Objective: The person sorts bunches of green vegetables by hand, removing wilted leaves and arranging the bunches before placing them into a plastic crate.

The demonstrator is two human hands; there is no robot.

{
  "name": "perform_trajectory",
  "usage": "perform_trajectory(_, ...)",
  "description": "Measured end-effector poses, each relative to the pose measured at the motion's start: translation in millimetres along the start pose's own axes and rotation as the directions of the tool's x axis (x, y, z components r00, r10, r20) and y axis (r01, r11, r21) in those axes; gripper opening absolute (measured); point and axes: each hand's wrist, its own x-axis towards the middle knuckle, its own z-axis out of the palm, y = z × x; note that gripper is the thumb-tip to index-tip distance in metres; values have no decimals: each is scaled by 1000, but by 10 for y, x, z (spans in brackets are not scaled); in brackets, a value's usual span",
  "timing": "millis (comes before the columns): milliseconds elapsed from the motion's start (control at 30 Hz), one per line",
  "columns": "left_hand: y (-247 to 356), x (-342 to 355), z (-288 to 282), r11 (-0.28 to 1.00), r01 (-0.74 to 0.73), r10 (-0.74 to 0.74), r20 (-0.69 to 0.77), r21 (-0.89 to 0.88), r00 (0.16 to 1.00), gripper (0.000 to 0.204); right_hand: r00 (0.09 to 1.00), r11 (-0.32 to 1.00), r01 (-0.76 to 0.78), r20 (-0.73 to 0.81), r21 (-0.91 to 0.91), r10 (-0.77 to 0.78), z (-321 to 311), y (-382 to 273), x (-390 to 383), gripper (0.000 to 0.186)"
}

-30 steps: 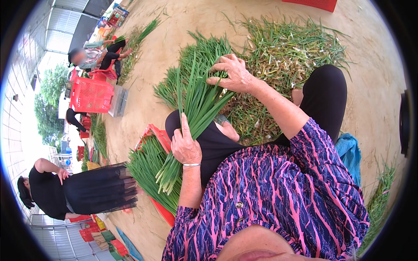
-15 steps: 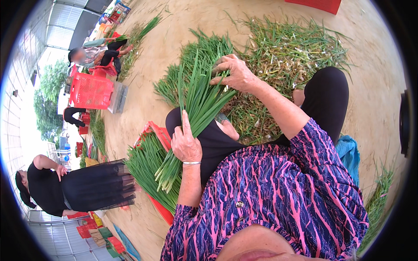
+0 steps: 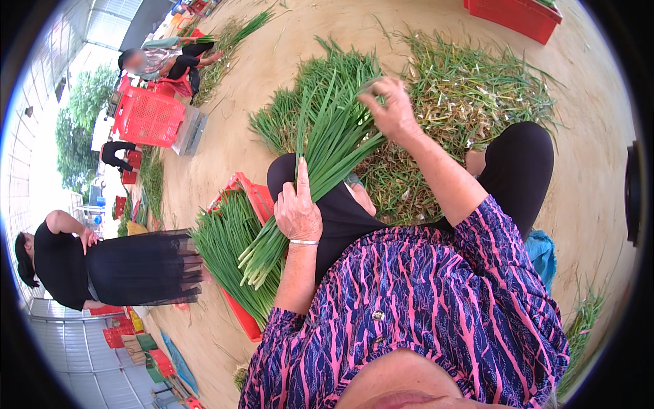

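My left hand is closed around a bunch of chives. The long green leaves fan out away from me, and the pale stem ends point back to the lower left. My right hand is just right of the leaf tips, its fingers curled and slightly blurred; anything pinched in them is hidden. Below the held stems a red basket is filled with more chives, lying beside my left leg. A heap of untrimmed chives lies on the ground in front.
A pile of leaf scraps spreads between my legs and beyond. Another red crate stands far right. To the left are a person in black, a stacked red crate and a seated person with chives.
My right hand has drawn away from the leaves to the right, its fingers curling. The left hand keeps its hold on the bunch. The whole view has shifted slightly.
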Motion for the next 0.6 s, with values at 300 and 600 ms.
perform_trajectory(300,-83,-24,137,999,23,-25,-55,-34,998,79,962,984,67,-250,-168,-108,-475,-51,202,15)
perform_trajectory(600,-99,7,137,998,55,-57,-74,-22,996,75,930,908,288,315,-305,-189,-234,-451,-242,20)
